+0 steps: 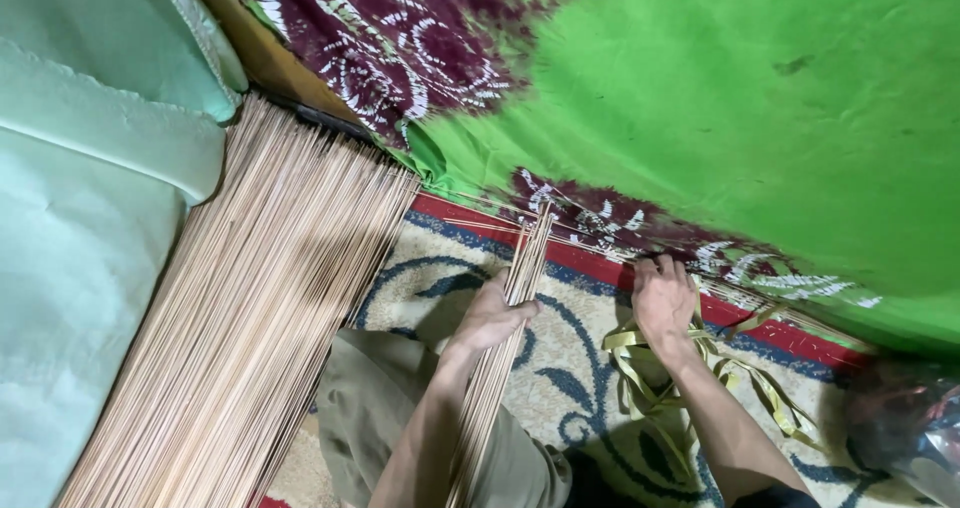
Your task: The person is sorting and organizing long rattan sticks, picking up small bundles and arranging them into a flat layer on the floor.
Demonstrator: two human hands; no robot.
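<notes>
My left hand grips a thin bundle of long pale sticks that runs from my lap up toward the green cloth. My right hand rests palm down on the patterned rug, fingers pressing on a few loose sticks at the edge of the cloth. Under and beside its wrist lie tangled yellow-green strips. What, if anything, the right hand's fingers pinch is hidden.
A large heap of the same thin sticks lies at left, against a pale green cushion. A green and maroon patterned cloth covers the far side. A cream and blue rug with a red border lies beneath. A clear plastic bag sits at right.
</notes>
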